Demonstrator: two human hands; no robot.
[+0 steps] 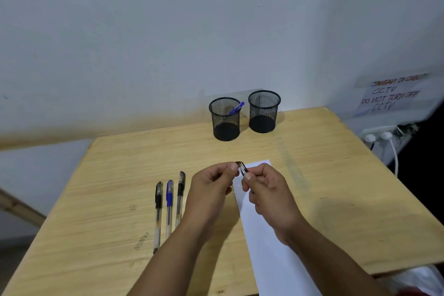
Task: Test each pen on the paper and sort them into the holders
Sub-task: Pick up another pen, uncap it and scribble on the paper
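Observation:
Both hands meet above the top of a white paper strip (262,228). My right hand (269,197) grips a black-capped pen (243,168), and my left hand (213,187) pinches its cap end with thumb and fingers. Most of the pen's barrel is hidden inside my right fist. Left of my hands three pens lie side by side on the wooden table (108,187): a black one (157,214), a blue one (169,206) and another black one (180,197). Two black mesh holders stand at the back: the left holder (225,119) has a blue pen (236,108) in it, and the right holder (263,112) looks empty.
A power strip with white plugs (379,138) and a cable sits off the table's right edge. A handwritten CCTV notice (394,94) hangs on the wall above it. A transparent ruler (294,168) lies on the table right of the paper. A plastic bag (418,279) lies at bottom right.

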